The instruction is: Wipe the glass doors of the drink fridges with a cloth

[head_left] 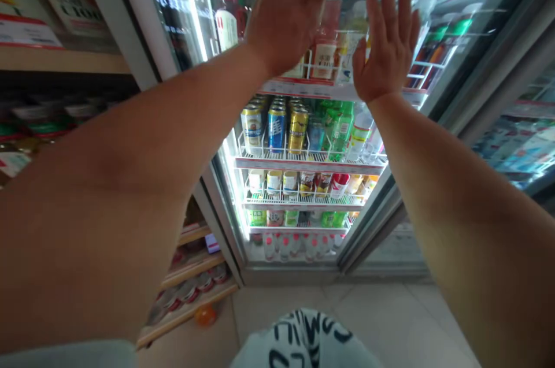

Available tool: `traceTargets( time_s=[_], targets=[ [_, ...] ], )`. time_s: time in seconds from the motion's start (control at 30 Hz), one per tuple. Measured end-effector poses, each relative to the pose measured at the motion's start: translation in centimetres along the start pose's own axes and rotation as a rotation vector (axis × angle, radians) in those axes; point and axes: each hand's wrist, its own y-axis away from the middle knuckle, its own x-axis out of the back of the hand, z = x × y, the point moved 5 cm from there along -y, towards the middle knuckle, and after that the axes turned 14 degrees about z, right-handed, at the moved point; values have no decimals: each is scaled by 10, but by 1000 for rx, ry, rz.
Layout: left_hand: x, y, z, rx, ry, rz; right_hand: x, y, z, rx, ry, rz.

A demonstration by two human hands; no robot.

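Both my arms reach up in front of a lit drinks cooler. My left hand (299, 7) is raised at the top, blurred, its fingertips cut off by the frame edge; the visible part looks stretched out, and no held thing shows. My right hand (387, 47) is raised beside it, fingers extended, thumb apart and nothing in it. Behind the hands, the upper shelf carries a red-brown labelled drink (324, 59) and a dark bottle with a white label (226, 21). Below stand a blue can (276, 128), gold cans (298, 130) and green bottles (340, 128).
Lower cooler shelves (303, 204) hold small cans, and bottles with pink caps (284, 246) stand at the bottom. Wooden shelves (191, 270) with jars flank the left. An orange round object (205, 315) is near the tiled floor (399, 322). Another cooler (520, 142) is at right.
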Motion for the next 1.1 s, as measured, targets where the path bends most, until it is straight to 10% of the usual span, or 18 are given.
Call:
traceTargets(
  time_s=[0.13, 0.3, 0.5, 0.67, 0.83, 1.0, 1.1],
  targets=[
    [4, 3, 24, -348, 170, -224, -6, -1, 6, -12, -6, 20],
    [6, -15, -25, 268, -20, 2, -8, 0, 8, 23, -16, 64],
    [-7, -3, 34, -411, 135, -123, -5, -1, 3, 36, 18, 36],
    [8, -20, -4, 278, -148, -104, -5, -1, 3, 44, 77, 43],
    [0, -17, 31, -261, 102, -209, -5, -1, 5, 36, 58, 61],
    [4, -30, -2, 261, 74, -10, -5, 0, 4, 50, 56, 67],
    [5, -29, 29, 35, 150, -43, -7, -2, 5, 55, 109, 53]
  ],
)
